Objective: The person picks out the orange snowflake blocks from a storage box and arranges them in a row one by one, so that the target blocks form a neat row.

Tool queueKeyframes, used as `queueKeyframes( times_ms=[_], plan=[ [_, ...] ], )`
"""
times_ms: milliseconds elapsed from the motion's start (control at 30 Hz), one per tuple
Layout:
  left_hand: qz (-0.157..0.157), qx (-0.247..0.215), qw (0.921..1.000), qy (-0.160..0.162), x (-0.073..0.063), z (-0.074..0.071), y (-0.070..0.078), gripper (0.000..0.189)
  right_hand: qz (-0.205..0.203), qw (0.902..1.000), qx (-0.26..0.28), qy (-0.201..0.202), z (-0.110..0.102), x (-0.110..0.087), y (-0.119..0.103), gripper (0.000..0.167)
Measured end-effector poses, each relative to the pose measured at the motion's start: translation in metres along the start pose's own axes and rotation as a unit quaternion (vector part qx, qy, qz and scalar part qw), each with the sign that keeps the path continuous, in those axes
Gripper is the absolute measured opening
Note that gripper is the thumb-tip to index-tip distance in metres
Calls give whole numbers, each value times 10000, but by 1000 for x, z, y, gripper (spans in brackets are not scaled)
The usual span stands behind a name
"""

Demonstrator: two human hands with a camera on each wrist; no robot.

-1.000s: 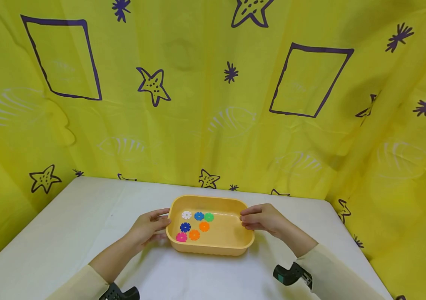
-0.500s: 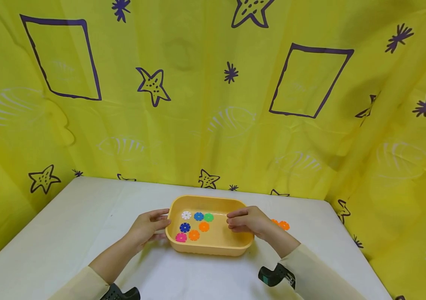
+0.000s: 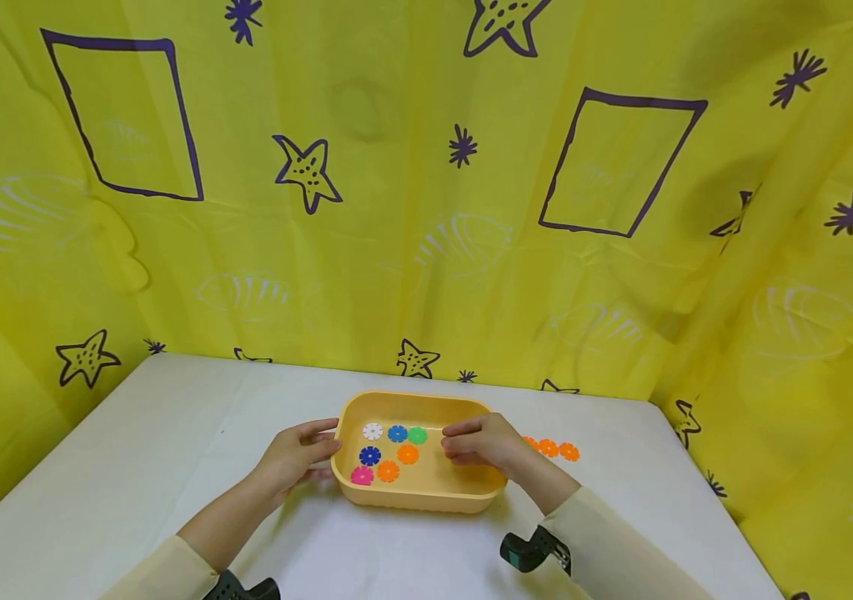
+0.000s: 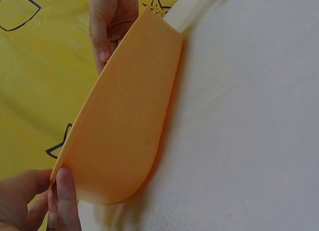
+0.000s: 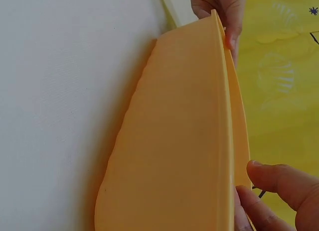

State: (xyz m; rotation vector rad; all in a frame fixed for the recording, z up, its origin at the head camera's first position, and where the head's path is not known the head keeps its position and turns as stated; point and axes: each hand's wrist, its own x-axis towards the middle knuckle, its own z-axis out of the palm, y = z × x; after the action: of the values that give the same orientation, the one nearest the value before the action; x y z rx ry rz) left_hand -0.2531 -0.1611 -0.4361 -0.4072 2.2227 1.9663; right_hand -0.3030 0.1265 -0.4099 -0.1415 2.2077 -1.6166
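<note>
A yellow plastic tray [image 3: 426,502] stands on the white table. My left hand [image 3: 293,457] pinches its left rim, thumb and fingers on either side of the wall, as the left wrist view [image 4: 37,203] also shows. Inside the tray's left half lie several snowflake discs: a white disc [image 3: 373,432], a blue disc [image 3: 398,433], a green disc [image 3: 417,436], a dark blue disc [image 3: 369,456], a pink disc [image 3: 362,475] and two orange ones. My right hand [image 3: 489,446] reaches over the right rim, its thumb and fingers apart. Its lower fingertips are hidden behind the tray wall in the right wrist view.
Orange snowflake discs [image 3: 549,448] lie in a row on the table right of the tray, partly behind my right hand. A yellow patterned curtain [image 3: 396,250] encloses the back and sides of the white table [image 3: 193,408]. Both wrists wear black devices.
My right hand has moved left from the tray's right rim, further over its inside. The orange discs on the table came into view behind it. The left hand and tray stayed nearly still.
</note>
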Motion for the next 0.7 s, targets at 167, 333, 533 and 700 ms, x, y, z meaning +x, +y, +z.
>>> queueKeyframes(
  times_ms=[167, 333, 533, 700],
  plan=[
    [-7, -28, 10000, -3, -1, 0, 0, 48, -84, 10000, 36, 2, 6, 4, 3, 34],
    [-8, -100, 9999, -40, -2, 0, 0, 47, -90, 10000, 19, -2, 11, 6, 5, 32],
    [-11, -106, 9999, -26, -2, 0, 0, 47, -101, 9999, 69, 122, 16, 9, 7, 30],
    [9, -126, 9999, -17, -2, 0, 0, 47, -81, 9995, 199, 218, 22, 12, 8, 29]
  ],
)
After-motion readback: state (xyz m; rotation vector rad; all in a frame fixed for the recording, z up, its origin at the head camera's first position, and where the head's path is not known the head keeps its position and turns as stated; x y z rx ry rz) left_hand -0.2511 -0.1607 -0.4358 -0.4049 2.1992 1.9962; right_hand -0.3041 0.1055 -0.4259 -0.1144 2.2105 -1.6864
